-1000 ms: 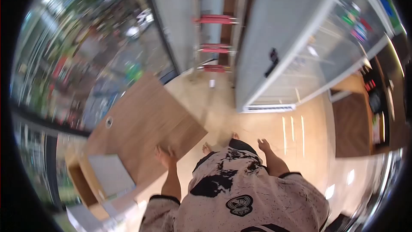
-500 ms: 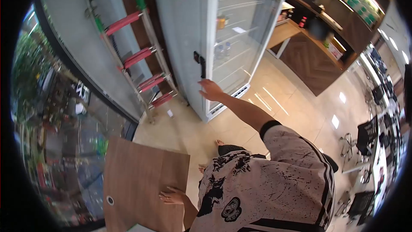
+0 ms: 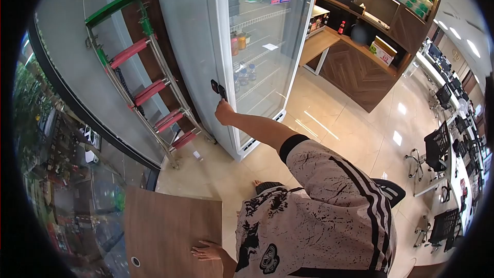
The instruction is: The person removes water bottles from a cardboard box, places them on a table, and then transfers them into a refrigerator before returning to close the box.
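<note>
My right hand (image 3: pixel 224 112) reaches forward, its fingers closed around the lower end of the black handle (image 3: pixel 222 90) on the edge of a tall glass-door fridge (image 3: pixel 226 31). The fridge door looks closed. Behind the glass are wire shelves with water bottles (image 3: pixel 244 74) and jars (image 3: pixel 238 43). My left hand (image 3: pixel 207 251) lies flat, fingers spread, on the brown wooden tabletop (image 3: pixel 170 226) at the lower left, and holds nothing.
A folding ladder (image 3: pixel 150 92) with pink-wrapped steps leans by the wall left of the fridge. A wooden cabinet (image 3: pixel 355 72) stands beyond it. Office chairs (image 3: pixel 437 146) and desks line the right side. A glass wall (image 3: pixel 67 175) runs along the left.
My right hand has gone from open beside the fridge to closed on the handle. My left hand stays on the tabletop. The view has shifted, with the fridge now further left.
</note>
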`<state>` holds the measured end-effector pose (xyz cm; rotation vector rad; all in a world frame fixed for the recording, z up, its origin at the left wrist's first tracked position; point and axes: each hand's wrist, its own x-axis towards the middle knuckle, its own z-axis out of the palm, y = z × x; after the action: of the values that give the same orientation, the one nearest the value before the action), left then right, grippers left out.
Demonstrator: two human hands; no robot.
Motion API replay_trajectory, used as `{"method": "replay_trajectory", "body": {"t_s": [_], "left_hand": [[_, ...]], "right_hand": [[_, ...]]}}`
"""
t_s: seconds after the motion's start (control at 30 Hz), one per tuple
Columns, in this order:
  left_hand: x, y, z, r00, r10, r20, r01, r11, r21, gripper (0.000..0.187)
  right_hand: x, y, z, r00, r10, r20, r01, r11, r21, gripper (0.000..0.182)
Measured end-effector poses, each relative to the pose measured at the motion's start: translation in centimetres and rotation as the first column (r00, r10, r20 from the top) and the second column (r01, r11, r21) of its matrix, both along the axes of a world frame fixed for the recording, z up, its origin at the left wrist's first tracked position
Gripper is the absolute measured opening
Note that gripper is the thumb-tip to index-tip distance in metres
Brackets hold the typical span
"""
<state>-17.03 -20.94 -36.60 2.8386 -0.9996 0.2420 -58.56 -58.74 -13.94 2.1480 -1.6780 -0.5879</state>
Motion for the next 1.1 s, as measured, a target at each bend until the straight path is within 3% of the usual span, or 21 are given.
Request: {"method": "replay_trajectory", "body": {"t_s": [0.13,0.2,0.43,0.6,0.73,0.83,0.93,1.0,1.1], "left_hand": [[0.4,0.1,-0.6,1.000,-0.001,0.014,0.001,1.000,0.013,0.055],[0.8,0.2,-1.1,0.999,-0.003,0.037,0.003,1.000,0.002,0.054],[1.4,0.3,-1.7,0.999,-0.001,0.043,0.001,1.000,0.003,0.054],[2.1,0.4,-2.2,0.998,0.003,0.067,-0.003,1.000,0.009,0.052],[2.3,-0.3,-3.2,0.995,0.057,0.076,-0.061,0.997,0.045,0.052],[2.1,-1.0,-3.7,0.983,0.186,-0.003,-0.186,0.983,0.014,0.052],[1.0,-1.5,-3.6,0.977,0.208,-0.048,-0.210,0.976,-0.050,0.053],[-4.4,-2.6,2.4,0.984,0.147,-0.103,-0.151,0.988,-0.025,0.054],[-7.3,-1.9,2.4,0.992,0.095,-0.086,-0.101,0.993,-0.066,0.057]], "right_hand": [[-0.7,-0.3,-0.9,0.998,0.009,-0.061,-0.006,0.999,0.033,0.026],[-0.5,0.4,-0.5,0.997,0.034,-0.072,-0.037,0.999,-0.038,0.027],[1.3,0.9,-1.1,0.995,-0.093,-0.027,0.089,0.988,-0.125,0.028],[1.0,0.6,-2.1,0.998,-0.045,0.043,0.052,0.984,-0.171,0.024],[0.7,0.2,-1.5,0.994,-0.025,0.104,0.036,0.995,-0.097,0.023],[0.5,-0.3,-1.4,0.989,-0.018,0.144,0.021,1.000,-0.018,0.025],[0.8,-0.6,-2.0,0.991,-0.003,0.131,0.000,1.000,0.019,0.031],[0.5,-0.8,-1.7,0.995,0.024,0.094,-0.027,0.999,0.028,0.034],[0.3,-0.2,-1.1,0.996,0.035,0.086,-0.046,0.990,0.134,0.037]]}}
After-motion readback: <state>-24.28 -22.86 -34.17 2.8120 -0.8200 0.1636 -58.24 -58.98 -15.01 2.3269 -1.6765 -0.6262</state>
